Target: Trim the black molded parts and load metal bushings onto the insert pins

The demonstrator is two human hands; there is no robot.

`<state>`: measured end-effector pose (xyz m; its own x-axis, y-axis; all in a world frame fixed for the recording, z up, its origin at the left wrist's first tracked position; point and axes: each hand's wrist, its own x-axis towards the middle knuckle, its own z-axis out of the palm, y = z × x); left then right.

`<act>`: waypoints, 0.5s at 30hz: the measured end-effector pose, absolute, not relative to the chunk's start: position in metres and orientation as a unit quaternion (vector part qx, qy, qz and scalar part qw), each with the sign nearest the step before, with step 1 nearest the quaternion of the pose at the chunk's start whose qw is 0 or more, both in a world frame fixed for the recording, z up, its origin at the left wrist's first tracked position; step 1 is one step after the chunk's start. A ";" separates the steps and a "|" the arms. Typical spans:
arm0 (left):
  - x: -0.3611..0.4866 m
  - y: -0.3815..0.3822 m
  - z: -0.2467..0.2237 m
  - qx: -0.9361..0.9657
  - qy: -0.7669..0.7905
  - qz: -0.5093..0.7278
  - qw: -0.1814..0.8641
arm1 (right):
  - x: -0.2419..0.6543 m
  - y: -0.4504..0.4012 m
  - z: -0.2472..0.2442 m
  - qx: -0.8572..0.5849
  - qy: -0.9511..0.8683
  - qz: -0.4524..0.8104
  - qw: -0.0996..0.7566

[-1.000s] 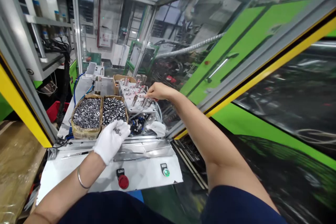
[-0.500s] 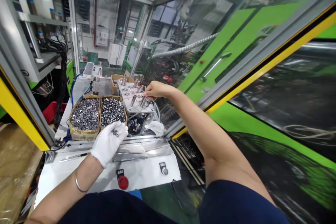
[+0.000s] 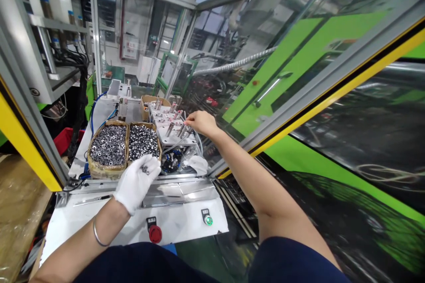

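My left hand [image 3: 137, 182], in a white glove, is turned palm up. Its fingers curl around a few small metal nuts [image 3: 145, 169] lying in the palm. My bare right hand [image 3: 201, 122] reaches to the right side of a metal fixture plate [image 3: 172, 139] with upright steel pins [image 3: 170, 129]. Thumb and fingertips are pinched together above a pin at the plate's right edge; whatever they hold is too small to make out. Just beyond the glove stand a box of dark ring-shaped parts [image 3: 108, 147] and a box of shinier small metal nuts [image 3: 143, 141].
A crumpled white glove [image 3: 198, 164] lies beside the fixture, near tubing. On the front panel sit a red stop button [image 3: 155, 233], a green-lit button [image 3: 208, 220] and a pen [image 3: 93, 200]. A third box [image 3: 146, 101] stands behind. Framed clear panels enclose the right side.
The round button on the front panel now glows green. My right hand has shifted slightly right and down, still pinched at the pins. My left hand has hardly moved.
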<state>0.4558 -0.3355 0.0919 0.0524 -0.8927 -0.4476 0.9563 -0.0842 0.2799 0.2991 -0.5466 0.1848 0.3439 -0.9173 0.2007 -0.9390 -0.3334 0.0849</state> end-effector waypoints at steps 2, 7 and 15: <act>0.458 -0.335 0.091 0.255 0.067 -0.673 0.691 | 0.297 -0.544 0.180 0.818 -0.566 0.050 0.094; 0.466 -0.333 0.088 0.152 0.076 -0.691 0.702 | 0.287 -0.534 0.180 0.851 -0.513 -0.013 0.112; 0.464 -0.334 0.085 0.101 0.055 -0.717 0.688 | 0.321 -0.445 0.170 0.942 -0.316 0.111 0.012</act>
